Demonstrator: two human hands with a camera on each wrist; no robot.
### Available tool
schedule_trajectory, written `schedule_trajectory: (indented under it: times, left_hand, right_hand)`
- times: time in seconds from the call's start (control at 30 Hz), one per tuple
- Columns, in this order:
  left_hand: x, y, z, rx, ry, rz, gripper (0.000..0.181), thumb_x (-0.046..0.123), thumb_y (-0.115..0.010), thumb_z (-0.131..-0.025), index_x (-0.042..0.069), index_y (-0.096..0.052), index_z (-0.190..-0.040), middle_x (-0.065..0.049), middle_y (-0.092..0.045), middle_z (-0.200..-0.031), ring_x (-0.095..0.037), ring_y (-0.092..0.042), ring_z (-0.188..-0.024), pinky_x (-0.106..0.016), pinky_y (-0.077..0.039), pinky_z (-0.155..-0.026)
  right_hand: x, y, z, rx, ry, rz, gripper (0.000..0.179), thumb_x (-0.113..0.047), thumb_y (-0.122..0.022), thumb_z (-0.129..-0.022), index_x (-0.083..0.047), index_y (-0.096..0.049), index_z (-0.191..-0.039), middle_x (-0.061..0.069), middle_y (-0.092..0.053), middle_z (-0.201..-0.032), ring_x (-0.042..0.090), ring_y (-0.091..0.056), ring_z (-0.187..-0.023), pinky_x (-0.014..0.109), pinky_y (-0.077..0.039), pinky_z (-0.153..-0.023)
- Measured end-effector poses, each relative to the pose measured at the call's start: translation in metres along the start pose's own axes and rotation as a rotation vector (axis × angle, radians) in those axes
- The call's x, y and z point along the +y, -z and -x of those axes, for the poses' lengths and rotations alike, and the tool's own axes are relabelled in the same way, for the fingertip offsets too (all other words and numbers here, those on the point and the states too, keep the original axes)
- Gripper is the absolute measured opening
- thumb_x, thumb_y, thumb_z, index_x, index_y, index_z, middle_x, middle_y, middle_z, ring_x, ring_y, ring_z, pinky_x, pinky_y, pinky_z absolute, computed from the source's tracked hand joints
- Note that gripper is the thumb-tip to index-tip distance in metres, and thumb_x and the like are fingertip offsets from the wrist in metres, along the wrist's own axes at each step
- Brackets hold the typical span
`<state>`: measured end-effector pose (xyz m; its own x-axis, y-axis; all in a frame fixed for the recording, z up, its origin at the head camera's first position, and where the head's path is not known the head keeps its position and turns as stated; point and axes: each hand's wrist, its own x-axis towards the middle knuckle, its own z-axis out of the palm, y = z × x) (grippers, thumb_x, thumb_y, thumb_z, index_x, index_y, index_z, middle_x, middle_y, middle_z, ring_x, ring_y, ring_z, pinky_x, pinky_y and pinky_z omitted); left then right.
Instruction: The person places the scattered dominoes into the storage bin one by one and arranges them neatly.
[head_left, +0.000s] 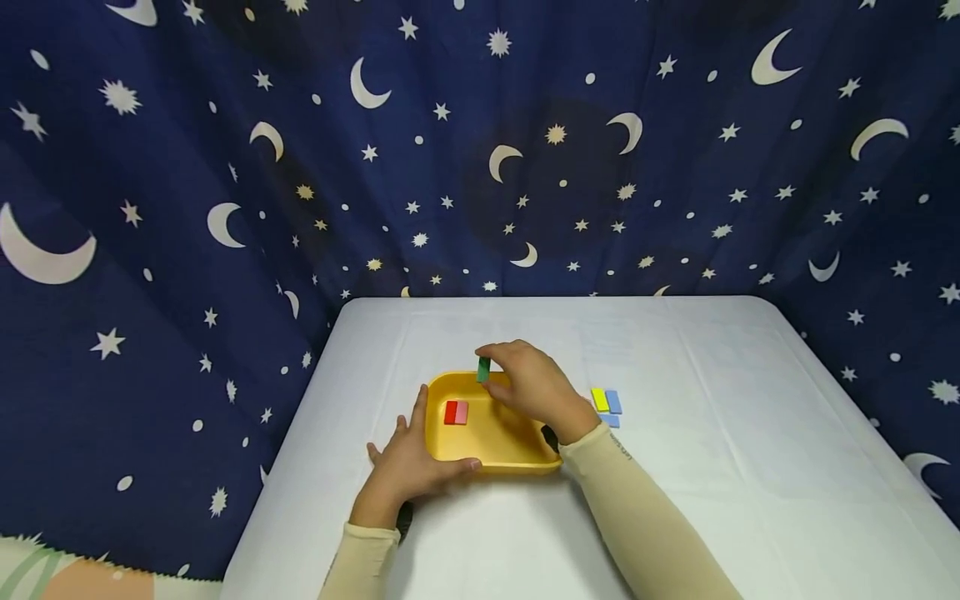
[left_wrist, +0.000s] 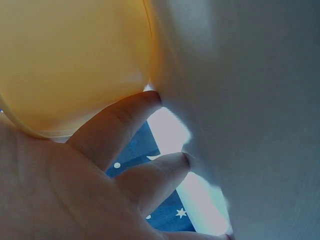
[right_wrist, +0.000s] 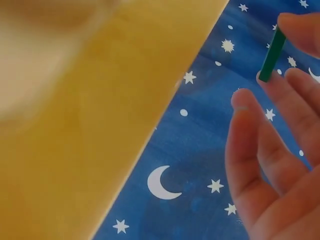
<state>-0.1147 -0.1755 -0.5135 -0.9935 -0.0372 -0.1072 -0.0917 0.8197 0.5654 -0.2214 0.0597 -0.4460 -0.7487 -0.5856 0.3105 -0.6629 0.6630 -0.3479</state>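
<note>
A yellow tray (head_left: 510,446) with rounded corners lies on the table, a red tile (head_left: 451,412) and a pink tile (head_left: 462,412) side by side inside it. My left hand (head_left: 411,461) rests against the tray's left side, fingers spread along the outer wall and thumb at the near rim. Over the far part of the tray, my right hand (head_left: 536,385) pinches a small green tile (head_left: 483,369) between thumb and a fingertip. In the right wrist view the green tile (right_wrist: 272,56) appears edge-on, held by its two ends.
Right of the tray, a yellow tile (head_left: 600,400) and a blue tile (head_left: 614,402) lie close together, with another blue tile (head_left: 611,421) just nearer, partly hidden by the right wrist. A white cloth (head_left: 750,467) covers the table. Behind hangs a dark blue star-and-moon curtain (head_left: 450,167).
</note>
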Motion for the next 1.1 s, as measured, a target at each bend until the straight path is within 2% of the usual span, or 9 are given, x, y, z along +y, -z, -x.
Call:
schedule_trajectory:
  times: [0.2, 0.33, 0.6, 0.87, 1.0, 1.1]
  left_hand:
    - [0.0, -0.002, 0.002, -0.001, 0.004, 0.015, 0.154, 0.091, -0.081, -0.055, 0.031, 0.002, -0.171, -0.008, -0.055, -0.156, -0.049, -0.031, -0.152, -0.092, -0.003, -0.103]
    - [-0.001, -0.004, 0.003, -0.002, 0.0, 0.015, 0.155, 0.092, -0.08, -0.055, 0.03, 0.002, -0.171, -0.008, -0.055, -0.155, -0.049, -0.032, -0.152, -0.092, -0.004, -0.103]
    - [0.0, -0.001, 0.001, 0.002, -0.002, 0.003, 0.155, 0.093, -0.078, -0.055, 0.029, 0.002, -0.171, -0.011, -0.054, -0.156, -0.049, -0.031, -0.153, -0.092, -0.004, -0.103]
    - [0.0, 0.001, 0.001, -0.014, 0.007, -0.004, 0.154, 0.094, -0.077, -0.056, 0.03, 0.004, -0.171, -0.011, -0.053, -0.157, -0.048, -0.03, -0.154, -0.092, -0.003, -0.104]
    - [0.0, 0.002, 0.0, -0.016, 0.007, -0.011, 0.156, 0.098, -0.074, -0.054, 0.034, 0.008, -0.17, -0.012, -0.054, -0.156, -0.046, -0.03, -0.154, -0.091, -0.003, -0.104]
    - [-0.001, 0.002, 0.0, -0.014, 0.008, -0.011, 0.156, 0.1, -0.072, -0.052, 0.035, 0.007, -0.17, -0.013, -0.054, -0.155, -0.046, -0.03, -0.154, -0.091, -0.003, -0.104]
  right_hand:
    - [0.002, -0.013, -0.001, -0.015, -0.003, 0.002, 0.048, -0.028, -0.083, -0.093, -0.02, -0.069, -0.138, -0.004, -0.072, -0.128, 0.017, -0.066, -0.115, 0.039, -0.054, -0.103]
    - [0.005, -0.02, 0.0, -0.031, 0.014, -0.003, 0.048, -0.027, -0.084, -0.092, -0.018, -0.07, -0.137, -0.002, -0.073, -0.126, 0.018, -0.067, -0.112, 0.039, -0.055, -0.101]
    - [0.007, -0.024, -0.003, -0.061, 0.023, 0.029, 0.05, -0.028, -0.084, -0.091, -0.019, -0.069, -0.137, -0.003, -0.074, -0.123, 0.017, -0.067, -0.107, 0.038, -0.056, -0.099]
    - [0.001, -0.029, -0.003, -0.172, 0.027, 0.002, 0.053, -0.03, -0.086, -0.09, -0.019, -0.069, -0.14, -0.006, -0.073, -0.127, 0.016, -0.069, -0.108, 0.039, -0.055, -0.102]
    - [-0.001, -0.034, -0.003, -0.251, 0.038, 0.023, 0.052, -0.03, -0.084, -0.092, -0.019, -0.068, -0.141, -0.007, -0.074, -0.124, 0.014, -0.069, -0.102, 0.038, -0.055, -0.1]
    - [0.0, -0.037, -0.003, -0.294, 0.044, 0.033, 0.05, -0.029, -0.085, -0.092, -0.017, -0.069, -0.138, -0.006, -0.075, -0.116, 0.013, -0.065, -0.09, 0.036, -0.057, -0.094]
